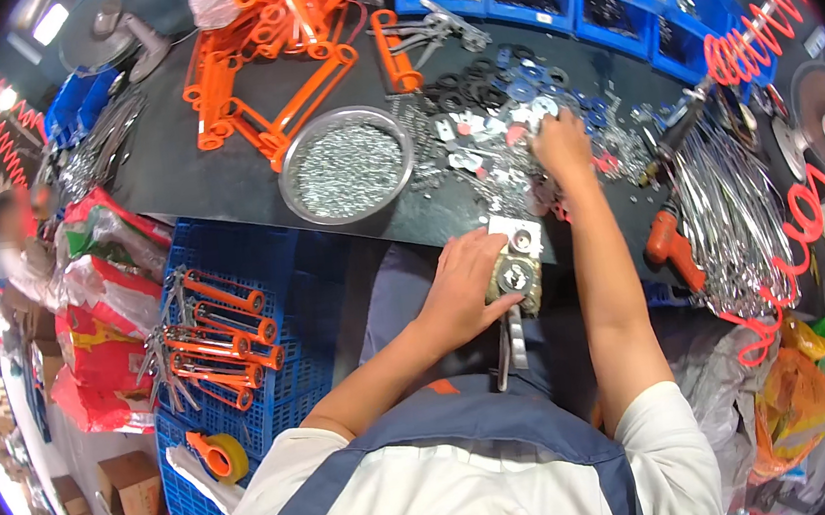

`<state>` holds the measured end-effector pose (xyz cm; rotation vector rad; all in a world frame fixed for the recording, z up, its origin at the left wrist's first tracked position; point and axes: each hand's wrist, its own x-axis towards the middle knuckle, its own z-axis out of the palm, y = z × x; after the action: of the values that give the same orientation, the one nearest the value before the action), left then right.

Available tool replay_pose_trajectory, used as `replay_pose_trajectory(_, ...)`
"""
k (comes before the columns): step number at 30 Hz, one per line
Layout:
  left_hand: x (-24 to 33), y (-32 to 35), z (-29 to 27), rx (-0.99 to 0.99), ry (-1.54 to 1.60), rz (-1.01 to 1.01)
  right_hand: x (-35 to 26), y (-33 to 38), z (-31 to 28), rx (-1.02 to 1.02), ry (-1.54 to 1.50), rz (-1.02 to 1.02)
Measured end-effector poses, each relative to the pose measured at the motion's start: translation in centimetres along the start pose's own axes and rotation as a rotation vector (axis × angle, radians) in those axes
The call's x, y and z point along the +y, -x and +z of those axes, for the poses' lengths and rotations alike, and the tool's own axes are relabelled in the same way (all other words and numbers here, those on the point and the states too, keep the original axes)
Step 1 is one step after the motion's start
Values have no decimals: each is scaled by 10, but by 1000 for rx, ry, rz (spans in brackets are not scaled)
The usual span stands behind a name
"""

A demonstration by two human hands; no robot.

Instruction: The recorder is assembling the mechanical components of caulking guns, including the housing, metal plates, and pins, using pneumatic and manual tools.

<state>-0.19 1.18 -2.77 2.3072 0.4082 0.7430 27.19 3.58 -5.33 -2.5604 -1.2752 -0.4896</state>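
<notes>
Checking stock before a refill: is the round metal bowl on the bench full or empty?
Nearly full. The round metal bowl holds a heap of small silvery parts reaching close to its rim; their exact kind is too small to tell.

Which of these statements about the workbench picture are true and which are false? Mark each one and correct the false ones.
1. The left hand rests on a metal assembly at the table's near edge. True.
2. The right hand reaches into the pile of washers and small parts on the dark table. True.
3. The round metal bowl is empty. False: it is filled with small silvery parts.
4. The orange power drill is in the right hand. False: it lies to the right of the right forearm, unheld.
5. Orange-handled pieces lie on a blue crate to the person's left. True.
</notes>
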Motion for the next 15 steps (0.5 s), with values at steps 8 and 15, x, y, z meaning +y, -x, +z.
replay_pose_trajectory(8,-164,-85,-179,566,-601,-51,18,7,-1,-60,-10,-212)
replay_pose_trajectory(15,-282,-172,-178,-288,-857,-487,48,12,-4,504,-516,-185)
